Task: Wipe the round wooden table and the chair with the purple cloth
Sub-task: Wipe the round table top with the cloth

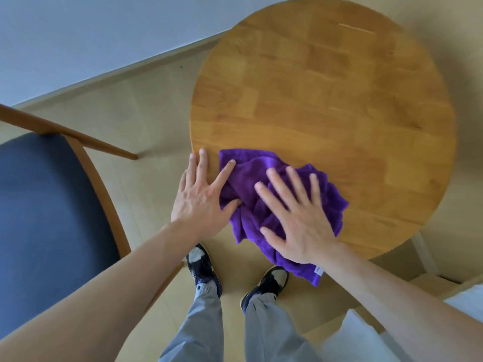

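Both flat hands, left hand (201, 199) and seemingly right hand (298, 218), press crumpled purple cloth (332, 194) onto round wooden table (326, 87).

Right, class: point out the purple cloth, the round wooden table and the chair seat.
purple cloth (332, 197): head view, bare fabric right of the fingers.
round wooden table (326, 87): head view, bare middle of the top.
chair seat (44, 205): head view, blue cushion.

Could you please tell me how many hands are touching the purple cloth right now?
2. The left hand rests on the purple cloth's left edge and the table rim; the right hand presses flat on its middle.
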`<state>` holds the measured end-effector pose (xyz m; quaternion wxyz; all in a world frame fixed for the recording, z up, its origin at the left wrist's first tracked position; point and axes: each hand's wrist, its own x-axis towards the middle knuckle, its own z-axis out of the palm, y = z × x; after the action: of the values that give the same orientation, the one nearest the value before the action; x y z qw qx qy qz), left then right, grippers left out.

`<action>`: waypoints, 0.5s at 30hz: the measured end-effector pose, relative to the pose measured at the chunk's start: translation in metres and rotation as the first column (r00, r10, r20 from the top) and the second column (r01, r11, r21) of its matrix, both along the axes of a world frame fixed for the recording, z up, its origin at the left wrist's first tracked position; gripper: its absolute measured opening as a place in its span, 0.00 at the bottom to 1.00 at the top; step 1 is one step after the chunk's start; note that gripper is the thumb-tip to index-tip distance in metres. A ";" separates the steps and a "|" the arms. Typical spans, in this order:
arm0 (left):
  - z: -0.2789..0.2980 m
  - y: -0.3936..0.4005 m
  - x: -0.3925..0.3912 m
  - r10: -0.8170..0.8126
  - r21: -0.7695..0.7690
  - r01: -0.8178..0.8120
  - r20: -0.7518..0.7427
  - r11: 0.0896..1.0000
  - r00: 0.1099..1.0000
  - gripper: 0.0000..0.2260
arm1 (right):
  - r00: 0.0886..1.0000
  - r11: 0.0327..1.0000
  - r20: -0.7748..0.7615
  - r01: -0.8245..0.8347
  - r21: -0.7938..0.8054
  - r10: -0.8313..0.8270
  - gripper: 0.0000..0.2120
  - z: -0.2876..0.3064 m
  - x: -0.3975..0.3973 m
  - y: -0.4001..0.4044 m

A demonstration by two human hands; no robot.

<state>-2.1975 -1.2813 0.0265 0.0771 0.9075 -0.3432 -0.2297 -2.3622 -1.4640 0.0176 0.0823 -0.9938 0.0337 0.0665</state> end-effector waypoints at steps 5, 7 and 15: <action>0.003 -0.007 0.018 0.012 0.040 -0.014 0.051 0.999 0.999 0.32 | 0.997 0.994 -0.045 -0.069 -0.080 0.066 0.40 -0.009 0.048 0.016; 0.007 -0.013 0.024 0.056 -0.002 -0.056 0.106 0.998 0.993 0.29 | 0.999 0.998 -0.043 0.028 -0.062 -0.030 0.39 -0.008 0.076 0.022; 0.020 -0.002 0.027 0.122 -0.098 -0.125 -0.035 0.987 0.992 0.38 | 0.982 0.980 0.031 0.188 -0.060 -0.186 0.36 -0.014 0.099 0.048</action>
<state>-2.1706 -1.2837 0.0464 0.1413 0.9186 -0.2960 -0.2202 -2.2628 -1.4161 0.0040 0.0575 -0.9891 0.1279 0.0446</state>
